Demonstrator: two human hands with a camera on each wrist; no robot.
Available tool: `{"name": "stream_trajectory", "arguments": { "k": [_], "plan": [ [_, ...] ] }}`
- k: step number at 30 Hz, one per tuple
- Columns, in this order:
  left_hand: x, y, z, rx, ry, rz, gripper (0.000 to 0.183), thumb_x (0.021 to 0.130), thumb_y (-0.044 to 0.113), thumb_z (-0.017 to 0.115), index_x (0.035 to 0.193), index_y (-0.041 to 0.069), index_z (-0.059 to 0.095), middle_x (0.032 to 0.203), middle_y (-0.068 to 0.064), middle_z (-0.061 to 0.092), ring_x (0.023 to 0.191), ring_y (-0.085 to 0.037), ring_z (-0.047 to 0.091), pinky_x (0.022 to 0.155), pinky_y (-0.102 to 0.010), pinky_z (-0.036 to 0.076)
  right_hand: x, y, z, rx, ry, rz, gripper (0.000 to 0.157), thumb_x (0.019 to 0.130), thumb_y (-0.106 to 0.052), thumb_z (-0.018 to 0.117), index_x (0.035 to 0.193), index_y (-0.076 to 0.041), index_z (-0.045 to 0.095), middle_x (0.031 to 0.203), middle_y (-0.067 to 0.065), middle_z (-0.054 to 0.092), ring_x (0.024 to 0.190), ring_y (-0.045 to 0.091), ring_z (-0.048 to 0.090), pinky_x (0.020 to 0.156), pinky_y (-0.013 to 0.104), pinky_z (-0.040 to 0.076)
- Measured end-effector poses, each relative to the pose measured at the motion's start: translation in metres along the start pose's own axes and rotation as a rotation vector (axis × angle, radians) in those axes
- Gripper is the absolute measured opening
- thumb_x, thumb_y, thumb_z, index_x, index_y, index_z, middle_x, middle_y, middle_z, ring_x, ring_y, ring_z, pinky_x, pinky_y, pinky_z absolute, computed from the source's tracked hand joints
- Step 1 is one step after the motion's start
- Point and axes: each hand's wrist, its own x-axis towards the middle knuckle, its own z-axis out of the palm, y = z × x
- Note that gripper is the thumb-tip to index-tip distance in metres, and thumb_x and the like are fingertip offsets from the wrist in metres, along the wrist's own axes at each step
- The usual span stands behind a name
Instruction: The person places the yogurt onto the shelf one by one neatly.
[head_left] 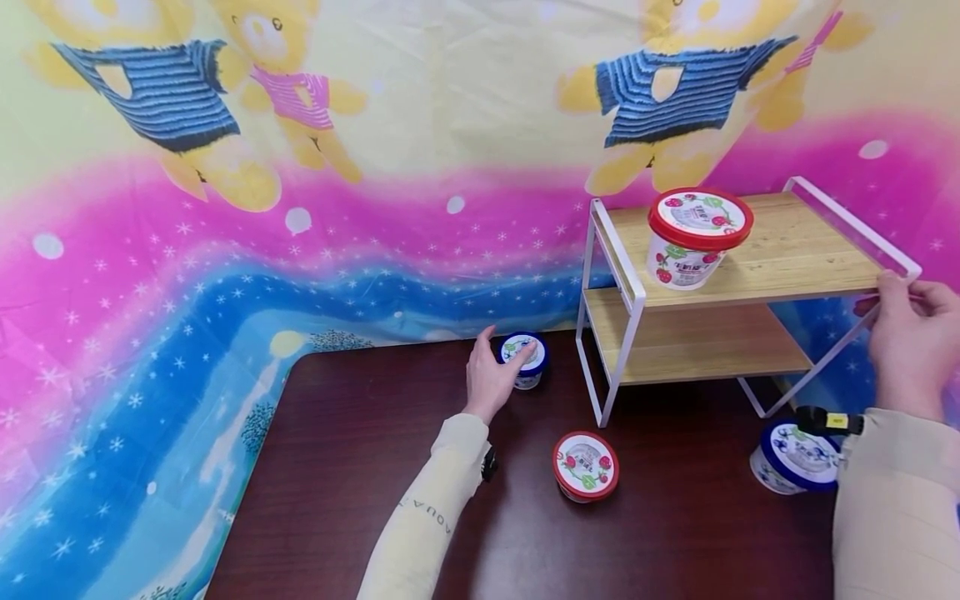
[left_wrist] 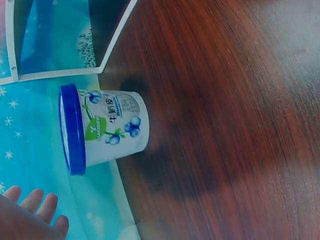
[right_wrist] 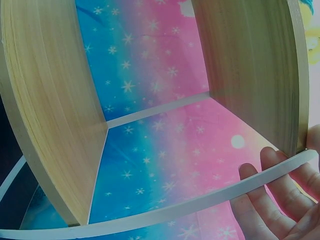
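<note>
My left hand [head_left: 491, 379] reaches to a small paper tub with a blue lid [head_left: 529, 382] at the back of the table. Thumb and fingers are spread about the lid in the head view; the left wrist view shows the fingers [left_wrist: 47, 207] apart from the tub [left_wrist: 115, 125], which has blueberries printed on it. At the right, my right hand [head_left: 915, 342] grips the front corner of a two-tier shelf rack [head_left: 810, 242], its fingers round the white frame [right_wrist: 165, 212]. On the upper board stands a red-lidded tub [head_left: 686, 262] with strawberry-like prints.
Another red-lidded tub [head_left: 586, 467] stands on the dark wooden table [head_left: 360, 483], in front of the rack. A second blue-lidded tub [head_left: 783, 462] is at the right, partly behind my right sleeve. A printed bear cloth [head_left: 420, 208] hangs behind the table.
</note>
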Motion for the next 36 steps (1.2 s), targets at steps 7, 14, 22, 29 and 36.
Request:
{"name": "stream_trajectory", "arguments": {
  "k": [7, 14, 22, 29, 36],
  "plan": [
    [0.005, -0.007, -0.002, 0.032, -0.002, -0.022, 0.104, 0.080, 0.080, 0.065, 0.157, 0.017, 0.035, 0.156, -0.003, 0.042, 0.140, -0.028, 0.041, 0.112, -0.052, 0.036, -0.001, 0.000, -0.001, 0.025, -0.002, -0.016, 0.017, 0.096, -0.043, 0.067, 0.103, -0.029, 0.060, 0.083, -0.016, 0.065, 0.070, -0.004, 0.062, 0.064, 0.005, 0.046],
    [0.007, -0.010, -0.001, 0.059, -0.019, -0.032, 0.106, 0.079, 0.078, 0.067, 0.158, 0.018, 0.033, 0.157, -0.004, 0.040, 0.141, -0.029, 0.039, 0.113, -0.054, 0.035, 0.004, 0.002, -0.001, 0.017, 0.003, -0.008, 0.017, 0.096, -0.043, 0.067, 0.104, -0.030, 0.061, 0.083, -0.015, 0.065, 0.069, -0.004, 0.062, 0.063, 0.004, 0.046],
    [0.006, -0.007, 0.007, 0.116, -0.073, -0.006, 0.112, 0.074, 0.072, 0.077, 0.160, 0.016, 0.030, 0.156, -0.007, 0.041, 0.140, -0.031, 0.040, 0.112, -0.054, 0.035, 0.001, 0.001, 0.000, 0.008, 0.008, -0.030, 0.013, 0.098, -0.041, 0.067, 0.103, -0.029, 0.062, 0.083, -0.016, 0.065, 0.069, -0.005, 0.062, 0.063, 0.003, 0.045],
    [0.011, -0.003, 0.012, 0.226, -0.106, 0.028, 0.115, 0.073, 0.067, 0.082, 0.160, 0.014, 0.028, 0.157, -0.008, 0.039, 0.141, -0.030, 0.037, 0.115, -0.051, 0.031, -0.002, -0.001, 0.000, 0.032, 0.012, -0.067, 0.011, 0.099, -0.036, 0.067, 0.097, -0.027, 0.062, 0.073, -0.016, 0.065, 0.063, -0.003, 0.061, 0.059, 0.005, 0.046],
    [0.017, 0.002, 0.014, 0.311, -0.133, 0.075, 0.114, 0.074, 0.063, 0.083, 0.159, 0.011, 0.029, 0.158, -0.008, 0.038, 0.143, -0.029, 0.037, 0.116, -0.048, 0.031, 0.002, 0.002, -0.001, -0.012, 0.002, -0.054, 0.014, 0.098, -0.042, 0.066, 0.103, -0.029, 0.063, 0.078, -0.016, 0.065, 0.067, -0.004, 0.061, 0.061, 0.005, 0.045]
  ]
}}
